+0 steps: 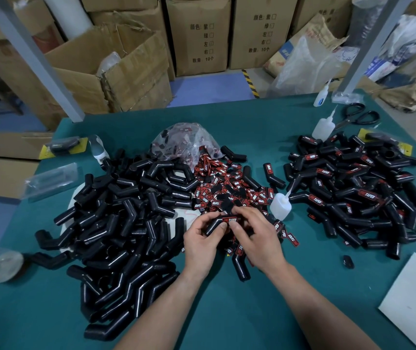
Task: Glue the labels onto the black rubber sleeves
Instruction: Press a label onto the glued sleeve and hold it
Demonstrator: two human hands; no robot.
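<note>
My left hand and right hand both pinch one bent sleeve; its long axis runs between them, label facing up.

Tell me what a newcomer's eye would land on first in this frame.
Two heaps of black rubber sleeves lie on the green table: a bare pile on the left, a labelled pile on the right. Between them spills a red-and-black heap of labels, and at its near edge the left hand and right hand hold one bent sleeve bearing a label.
</note>
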